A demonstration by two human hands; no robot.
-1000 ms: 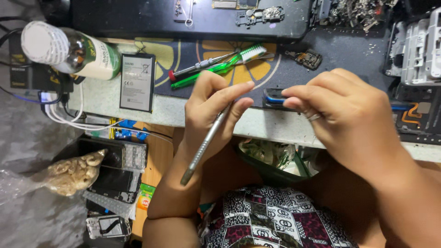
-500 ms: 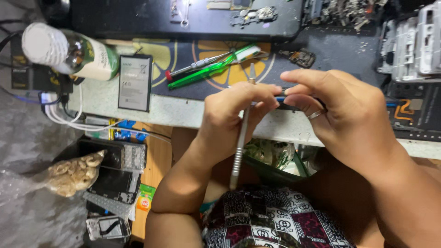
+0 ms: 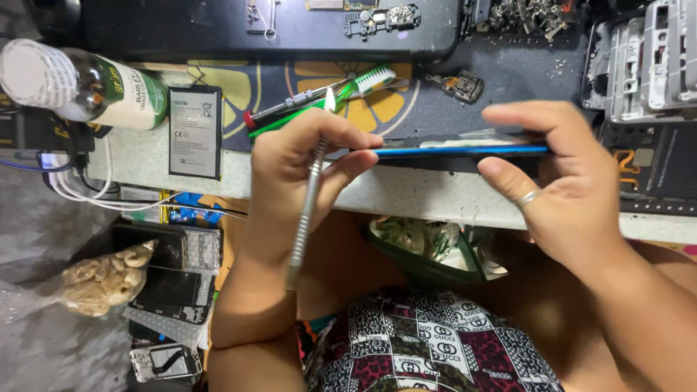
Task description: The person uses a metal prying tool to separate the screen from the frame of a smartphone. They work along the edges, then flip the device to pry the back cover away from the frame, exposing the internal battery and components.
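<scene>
My left hand (image 3: 301, 170) grips a thin metal pry tool (image 3: 303, 214); its blade points up past my fingers and its handle hangs down toward my lap. My right hand (image 3: 559, 181) holds a blue-edged phone (image 3: 465, 150) edge-on, thumb below and fingers over the top. The phone's left end touches the fingertips of my left hand. A ring is on one finger of the right hand.
A flat phone battery (image 3: 194, 132) lies on the bench at left beside a lying bottle (image 3: 87, 87). A green toothbrush (image 3: 341, 94) and a red-tipped screwdriver (image 3: 287, 110) lie behind my left hand. Phone frames (image 3: 653, 62) are stacked at right, more parts on the floor at left.
My right hand has opened out and turned, so the phone now shows as a long blue edge. The pry tool's tip has risen toward the phone's left end.
</scene>
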